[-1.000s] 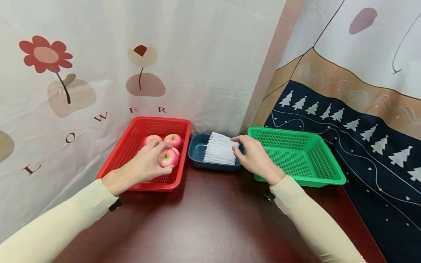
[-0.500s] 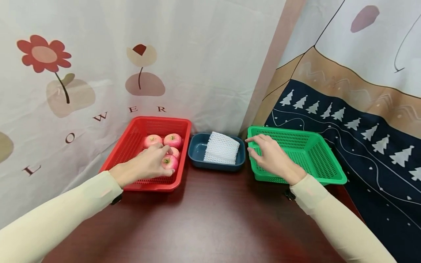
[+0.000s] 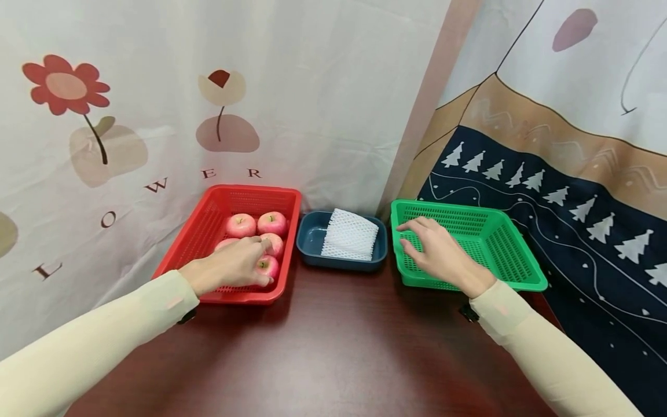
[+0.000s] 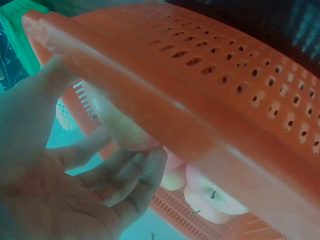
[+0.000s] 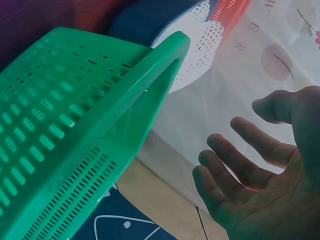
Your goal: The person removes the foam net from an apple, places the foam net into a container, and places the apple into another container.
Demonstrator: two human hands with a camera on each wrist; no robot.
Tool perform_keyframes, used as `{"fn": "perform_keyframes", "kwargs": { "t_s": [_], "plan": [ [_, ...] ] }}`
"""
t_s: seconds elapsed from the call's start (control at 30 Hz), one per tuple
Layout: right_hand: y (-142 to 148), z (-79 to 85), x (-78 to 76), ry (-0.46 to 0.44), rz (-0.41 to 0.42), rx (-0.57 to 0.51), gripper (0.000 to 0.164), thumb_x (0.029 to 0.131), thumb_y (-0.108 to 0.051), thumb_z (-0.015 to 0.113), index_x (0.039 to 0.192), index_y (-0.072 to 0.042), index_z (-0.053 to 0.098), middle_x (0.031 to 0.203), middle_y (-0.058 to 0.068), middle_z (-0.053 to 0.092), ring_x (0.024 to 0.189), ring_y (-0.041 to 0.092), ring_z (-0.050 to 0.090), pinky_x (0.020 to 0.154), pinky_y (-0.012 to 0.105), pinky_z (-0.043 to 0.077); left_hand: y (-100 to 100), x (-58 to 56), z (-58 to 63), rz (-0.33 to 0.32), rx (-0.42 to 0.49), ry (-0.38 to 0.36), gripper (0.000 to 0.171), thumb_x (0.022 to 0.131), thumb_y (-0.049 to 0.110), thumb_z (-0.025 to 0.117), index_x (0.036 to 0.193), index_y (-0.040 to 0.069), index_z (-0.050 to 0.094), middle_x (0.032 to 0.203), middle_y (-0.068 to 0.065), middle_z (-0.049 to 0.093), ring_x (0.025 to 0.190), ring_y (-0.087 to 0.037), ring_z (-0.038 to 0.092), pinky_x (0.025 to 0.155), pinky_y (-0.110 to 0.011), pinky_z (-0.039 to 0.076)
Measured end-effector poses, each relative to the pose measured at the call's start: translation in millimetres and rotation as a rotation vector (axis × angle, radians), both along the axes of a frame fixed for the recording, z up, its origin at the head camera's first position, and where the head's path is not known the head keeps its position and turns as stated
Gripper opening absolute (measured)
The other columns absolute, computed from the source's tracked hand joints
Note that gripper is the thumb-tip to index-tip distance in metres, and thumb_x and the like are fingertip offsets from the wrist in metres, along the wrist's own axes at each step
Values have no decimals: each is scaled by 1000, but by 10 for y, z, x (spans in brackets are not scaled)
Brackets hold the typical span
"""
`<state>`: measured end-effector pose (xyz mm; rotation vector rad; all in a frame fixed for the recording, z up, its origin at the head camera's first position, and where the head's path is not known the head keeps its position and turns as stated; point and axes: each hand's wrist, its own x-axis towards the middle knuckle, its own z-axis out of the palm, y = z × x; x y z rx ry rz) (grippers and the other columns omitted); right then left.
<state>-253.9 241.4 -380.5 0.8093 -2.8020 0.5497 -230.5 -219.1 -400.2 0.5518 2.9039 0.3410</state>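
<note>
My left hand [image 3: 234,263] reaches into the red basket [image 3: 174,249] and holds an apple [image 3: 267,266] near the basket's front right corner, fingers and thumb on either side of it. Close up in the left wrist view, the basket rim partly covers the held apple [image 4: 127,131]; bent fingers lie against its underside. Behind it sit several more pink apples [image 3: 272,223]. My right hand [image 3: 443,252] hovers over the left part of the green basket [image 3: 521,249], fingers parted and relaxed, with nothing in them.
Between the baskets stands a dark blue tray [image 3: 312,258] with a white foam fruit net [image 3: 349,234] in it. All rest on a dark red-brown table [image 3: 333,347]. A printed cloth [image 3: 333,104] hangs right behind them.
My left hand has lowered the apple deeper into the red basket, toward its front. My right hand has moved right, away from the foam net, to over the green basket.
</note>
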Motion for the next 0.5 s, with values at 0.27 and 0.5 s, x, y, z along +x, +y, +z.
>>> {"fn": "perform_keyframes", "kwargs": {
  "t_s": [0.27, 0.5],
  "plan": [
    [23, -12, 11, -18, -8, 7, 35, 115, -17, 72, 147, -4, 76, 149, 21, 74, 143, 43, 67, 122, 67, 58, -25, 11, -43, -69, -3, -74, 64, 91, 34, 100, 139, 4, 71, 126, -17, 74, 94, -17, 73, 92, -44, 74],
    [48, -28, 20, -8, -1, 6, 34, 114, -16, 72, 145, -4, 76, 147, 21, 76, 141, 43, 69, 121, 66, 59, -38, 16, -73, -95, -58, -82, 73, 92, 35, 100, 150, 2, 69, 134, -20, 75, 106, -22, 75, 102, -51, 72]
  ]
}}
